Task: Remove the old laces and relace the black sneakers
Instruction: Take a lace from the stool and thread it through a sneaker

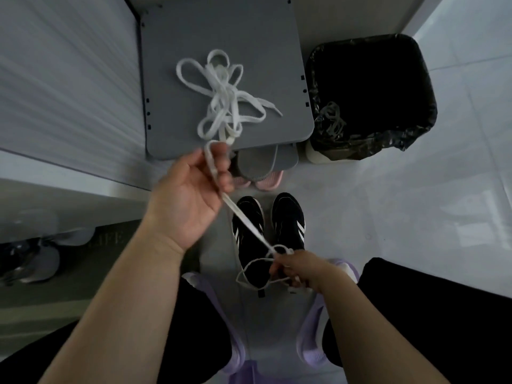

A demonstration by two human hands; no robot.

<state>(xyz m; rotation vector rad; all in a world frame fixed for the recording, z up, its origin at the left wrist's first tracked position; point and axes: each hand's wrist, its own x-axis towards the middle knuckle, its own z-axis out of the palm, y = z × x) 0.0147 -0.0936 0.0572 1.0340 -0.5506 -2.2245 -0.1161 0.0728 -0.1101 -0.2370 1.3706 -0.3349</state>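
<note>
Lace (249, 223), flat white, taut from left hand (191, 195) to right hand (302, 268).

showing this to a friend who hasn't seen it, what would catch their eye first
Probably the white lace: its tangled loops spread over the grey surface at upper centre, with one strand running taut from the left hand down to the right hand. Next come the black sneakers with white stripes, on the floor between the hands, and the black-lined bin at upper right.
</note>
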